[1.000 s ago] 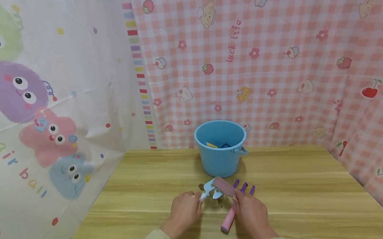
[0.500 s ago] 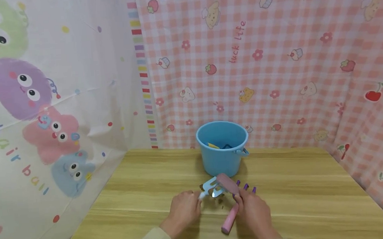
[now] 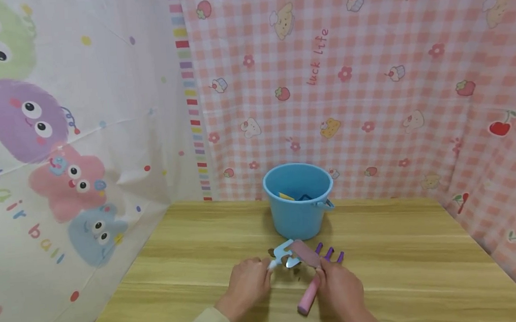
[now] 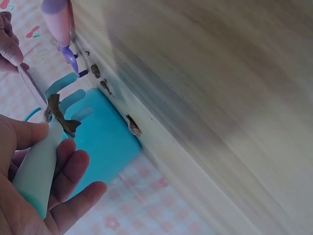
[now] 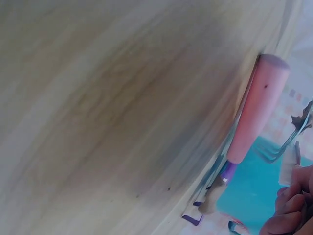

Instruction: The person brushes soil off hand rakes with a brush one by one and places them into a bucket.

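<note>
My left hand [image 3: 247, 282] grips the pale handle of a light blue garden hand fork [image 3: 282, 252], its tines raised above the table. A curled brown leaf [image 4: 62, 117] clings to the base of the tines. My right hand [image 3: 342, 284] pinches a flat mauve paddle-shaped tool [image 3: 306, 253] whose kind I cannot tell. Its far end overlaps the fork's tines in the head view. Beneath the right hand, a purple hand fork with a pink handle [image 3: 308, 298] lies on the table, its middle hidden by that hand. Several brown bits, including a dry piece [image 4: 133, 126], lie below the blue fork.
A blue bucket [image 3: 297, 217] stands just beyond the tools, with a yellow piece [image 3: 286, 196] and a dark blue piece inside. The wood-grain table [image 3: 406, 265] ends at a pink checked curtain [image 3: 369, 100] behind and a white patterned curtain [image 3: 140, 114] on the left.
The mauve tool has shifted slightly up and right, then back down over the fork's tines. My left hand keeps its hold on the blue fork with little movement. The view shifts slightly.
</note>
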`<state>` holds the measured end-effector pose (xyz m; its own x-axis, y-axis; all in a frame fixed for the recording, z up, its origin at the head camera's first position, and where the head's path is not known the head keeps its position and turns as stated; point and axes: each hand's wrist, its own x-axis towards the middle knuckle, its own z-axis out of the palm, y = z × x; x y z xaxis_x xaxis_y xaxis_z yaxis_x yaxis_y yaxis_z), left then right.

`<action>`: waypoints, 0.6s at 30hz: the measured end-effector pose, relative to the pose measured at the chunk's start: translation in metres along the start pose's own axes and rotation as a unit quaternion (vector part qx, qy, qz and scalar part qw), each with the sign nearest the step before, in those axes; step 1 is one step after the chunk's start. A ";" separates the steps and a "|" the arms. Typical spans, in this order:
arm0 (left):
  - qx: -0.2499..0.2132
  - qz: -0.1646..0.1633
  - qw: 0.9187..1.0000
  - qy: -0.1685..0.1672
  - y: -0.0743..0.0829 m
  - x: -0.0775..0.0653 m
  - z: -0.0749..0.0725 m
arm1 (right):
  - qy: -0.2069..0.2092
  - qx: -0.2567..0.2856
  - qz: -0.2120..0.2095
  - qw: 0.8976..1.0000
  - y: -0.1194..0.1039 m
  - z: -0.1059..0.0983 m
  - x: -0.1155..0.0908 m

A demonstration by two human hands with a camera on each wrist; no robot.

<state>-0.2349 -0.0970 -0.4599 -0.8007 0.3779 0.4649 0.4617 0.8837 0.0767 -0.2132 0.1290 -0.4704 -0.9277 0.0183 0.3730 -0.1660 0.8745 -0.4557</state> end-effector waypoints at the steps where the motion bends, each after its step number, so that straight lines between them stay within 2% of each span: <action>1: 0.000 -0.001 1.000 -0.004 0.000 0.000 0.000 | -0.001 -0.003 0.004 1.000 0.001 -0.001 0.001; 5: -0.002 -0.002 1.000 -0.011 -0.001 -0.001 0.000 | 0.004 -0.010 0.007 1.000 0.003 -0.003 0.002; 12: -0.005 -0.003 1.000 -0.003 -0.002 0.001 0.001 | 0.003 0.019 -0.055 0.998 -0.007 0.001 -0.002; 18: -0.002 0.000 1.000 -0.006 -0.002 -0.001 0.002 | 0.007 -0.016 -0.043 0.999 -0.006 0.004 -0.004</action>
<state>-0.2360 -0.0981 -0.4623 -0.8052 0.3808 0.4546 0.4627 0.8829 0.0799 -0.2095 0.1214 -0.4722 -0.9060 -0.0513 0.4201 -0.2336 0.8883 -0.3953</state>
